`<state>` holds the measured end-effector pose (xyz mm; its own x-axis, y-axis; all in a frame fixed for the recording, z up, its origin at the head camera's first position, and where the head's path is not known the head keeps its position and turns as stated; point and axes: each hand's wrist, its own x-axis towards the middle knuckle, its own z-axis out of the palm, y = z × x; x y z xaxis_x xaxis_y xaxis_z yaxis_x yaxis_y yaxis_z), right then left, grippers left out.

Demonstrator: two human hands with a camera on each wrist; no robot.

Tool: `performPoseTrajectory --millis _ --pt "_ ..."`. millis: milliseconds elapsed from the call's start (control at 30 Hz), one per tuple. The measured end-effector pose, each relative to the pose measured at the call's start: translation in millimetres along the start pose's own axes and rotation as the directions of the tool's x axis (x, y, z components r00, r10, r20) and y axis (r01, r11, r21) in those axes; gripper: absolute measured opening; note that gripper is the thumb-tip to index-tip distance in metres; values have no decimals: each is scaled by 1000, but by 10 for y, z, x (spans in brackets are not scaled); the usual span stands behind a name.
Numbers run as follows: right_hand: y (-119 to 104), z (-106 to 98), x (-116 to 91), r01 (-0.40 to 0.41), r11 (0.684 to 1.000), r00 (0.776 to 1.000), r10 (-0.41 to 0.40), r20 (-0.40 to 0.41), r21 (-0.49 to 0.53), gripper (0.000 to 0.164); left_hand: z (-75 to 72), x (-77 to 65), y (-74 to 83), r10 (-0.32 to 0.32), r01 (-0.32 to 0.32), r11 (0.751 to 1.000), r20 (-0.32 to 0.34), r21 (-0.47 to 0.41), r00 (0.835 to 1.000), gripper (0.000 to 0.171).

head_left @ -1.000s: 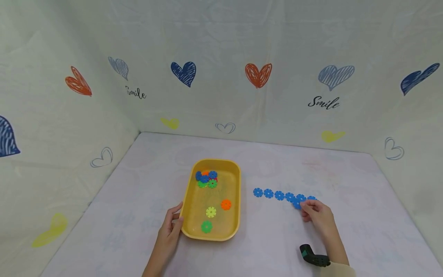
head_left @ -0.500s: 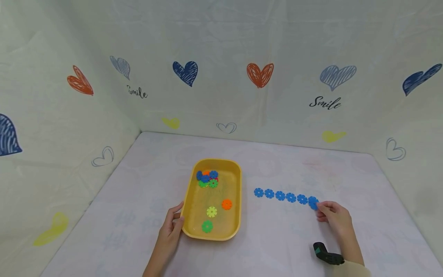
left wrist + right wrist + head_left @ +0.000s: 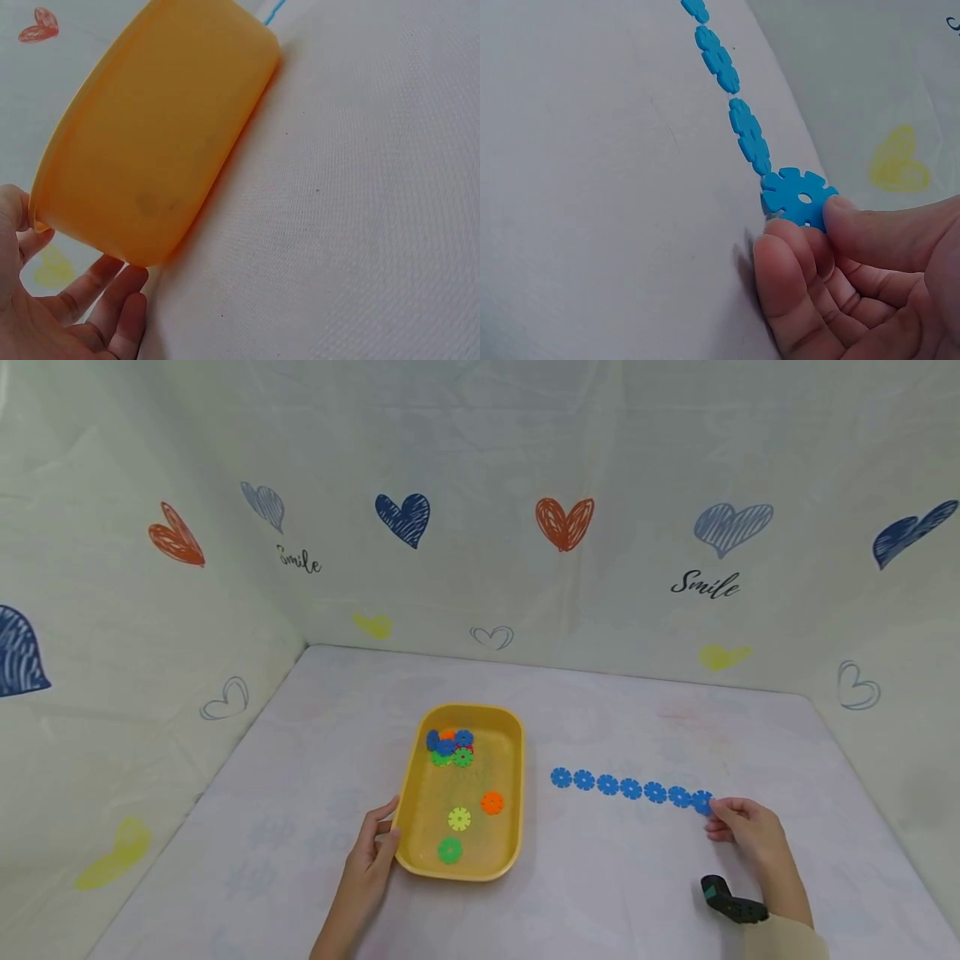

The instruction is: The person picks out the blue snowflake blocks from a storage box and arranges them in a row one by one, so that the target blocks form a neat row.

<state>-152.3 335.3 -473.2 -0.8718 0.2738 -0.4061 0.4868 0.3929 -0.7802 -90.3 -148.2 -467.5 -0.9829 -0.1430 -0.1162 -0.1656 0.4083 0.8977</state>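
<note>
Between thumb and fingers, my right hand (image 3: 753, 839) pinches a blue notched plastic disc (image 3: 799, 196) at the right end of a row of matching blue discs (image 3: 631, 788). The held disc is tilted, with its edge close to its neighbour; I cannot tell whether they touch. My left hand (image 3: 367, 852) grips the near left side of a yellow tray (image 3: 519, 802). In the left wrist view the thumb is at the rim and the fingertips (image 3: 133, 279) lie against the outer wall.
Inside the tray, a pile of mixed discs (image 3: 446, 747) lies at the far left. Orange (image 3: 492, 802), yellow (image 3: 460, 819) and green discs (image 3: 450, 851) lie apart nearer the front. A white cloth wall (image 3: 480, 585) with printed hearts stands behind the table (image 3: 600, 893).
My right hand has moved right with the blue disc, from over the row to beyond its right end. The left hand stays at the tray.
</note>
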Motion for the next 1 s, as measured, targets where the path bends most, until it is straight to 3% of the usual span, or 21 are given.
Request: performPoseTrajectory --millis 333,1000 --pt "-32 -72 57 -32 998 997 28 78 50 50 -1 -10 12 -12 12 1000 11 -13 1000 37" --pt "-81 -99 119 -102 995 992 101 78 11 42 4 -1 8 -14 14 1000 1 5 1000 37"
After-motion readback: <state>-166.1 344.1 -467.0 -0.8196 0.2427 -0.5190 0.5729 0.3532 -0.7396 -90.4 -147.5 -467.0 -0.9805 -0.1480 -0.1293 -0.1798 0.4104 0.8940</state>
